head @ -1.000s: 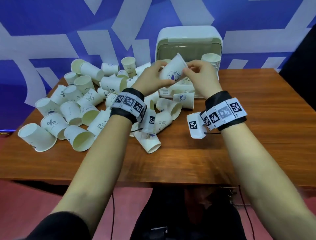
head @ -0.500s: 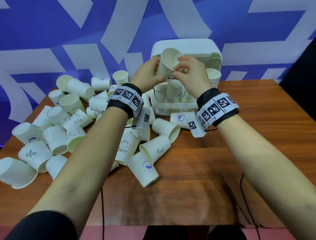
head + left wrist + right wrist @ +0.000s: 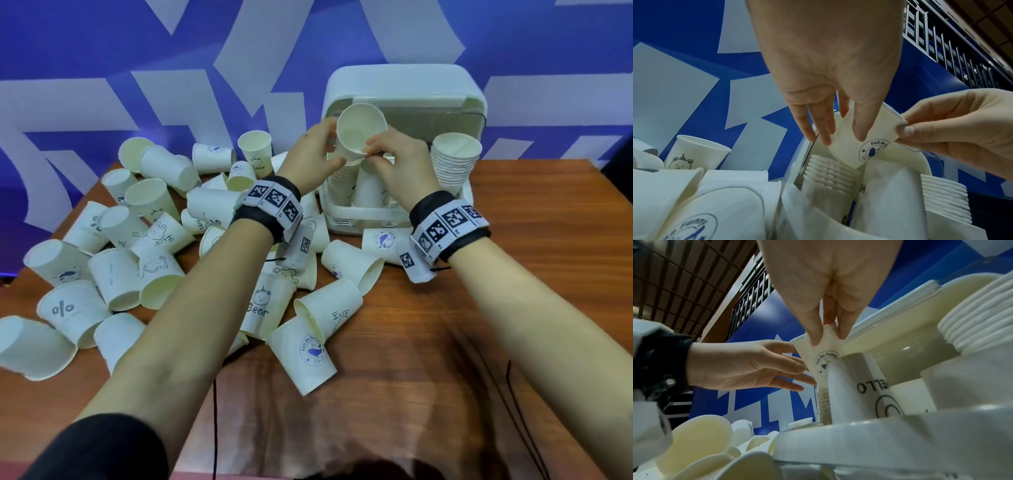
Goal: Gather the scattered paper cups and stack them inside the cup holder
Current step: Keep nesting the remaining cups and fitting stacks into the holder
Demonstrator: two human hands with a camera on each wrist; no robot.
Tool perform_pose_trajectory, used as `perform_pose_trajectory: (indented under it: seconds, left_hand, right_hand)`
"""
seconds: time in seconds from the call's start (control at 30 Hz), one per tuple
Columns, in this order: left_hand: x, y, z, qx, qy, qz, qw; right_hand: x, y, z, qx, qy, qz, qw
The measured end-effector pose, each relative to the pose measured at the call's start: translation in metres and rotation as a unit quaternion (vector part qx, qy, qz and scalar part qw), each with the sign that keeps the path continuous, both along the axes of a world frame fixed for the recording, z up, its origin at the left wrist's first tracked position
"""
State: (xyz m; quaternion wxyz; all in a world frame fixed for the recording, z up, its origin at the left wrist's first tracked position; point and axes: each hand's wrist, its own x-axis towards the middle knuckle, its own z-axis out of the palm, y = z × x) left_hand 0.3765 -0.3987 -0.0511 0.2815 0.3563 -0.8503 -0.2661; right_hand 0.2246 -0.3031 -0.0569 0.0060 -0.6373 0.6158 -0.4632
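A white paper cup (image 3: pixel 361 132) with a blue round logo hangs tilted, mouth towards me, over the left stack of cups (image 3: pixel 342 174) in the white cup holder (image 3: pixel 363 214). My left hand (image 3: pixel 334 150) holds its side between thumb and fingers; in the left wrist view the thumb lies on the cup (image 3: pixel 865 138). My right hand (image 3: pixel 371 152) pinches the rim, as the right wrist view shows on the cup (image 3: pixel 824 356). An upside-down cup (image 3: pixel 859 386) stands in the holder's middle. A taller stack (image 3: pixel 454 161) fills the right side.
Many loose cups (image 3: pixel 144 260) lie on their sides across the left and middle of the wooden table (image 3: pixel 513 308), some right below my wrists. The holder's open lid (image 3: pixel 404 89) stands against the blue and white wall. A thin black cable (image 3: pixel 215 428) runs over the front edge.
The cup has been turned from bottom-up to mouth-up and lifted in front of the holder's lid. My right hand now pinches its rim.
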Motion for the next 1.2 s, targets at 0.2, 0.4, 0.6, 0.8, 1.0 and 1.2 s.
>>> perform_pose_trajectory:
  seconds: [0.2,0.4,0.6,0.8,1.0,1.2]
  left_hand:
    - [0.004,-0.004,-0.010,0.011,-0.010,-0.005,1.000]
    - [0.003,0.005,0.000,0.004,0.007,-0.028,1.000]
    - [-0.013,0.022,0.012,0.008,0.048,-0.064,0.997]
    - [-0.058,0.040,0.027,-0.013,0.027,-0.101,0.994]
    - [-0.105,0.054,0.027,-0.020,0.027,-0.132,0.991]
    - [-0.120,0.059,0.019,-0.009,0.057,-0.154,0.986]
  right_hand:
    - [0.000,-0.005,-0.004,0.030,-0.039,-0.023,0.999]
    - [0.001,0.010,0.005,-0.007,-0.054,-0.027,0.998]
    - [-0.007,0.037,0.023,-0.038,-0.072,-0.044,0.996]
    - [-0.045,0.064,0.034,-0.066,-0.030,-0.120,0.990]
    - [-0.076,0.083,0.027,-0.052,0.011,-0.162,0.985]
    - [-0.090,0.086,0.018,-0.010,0.055,-0.152,0.987]
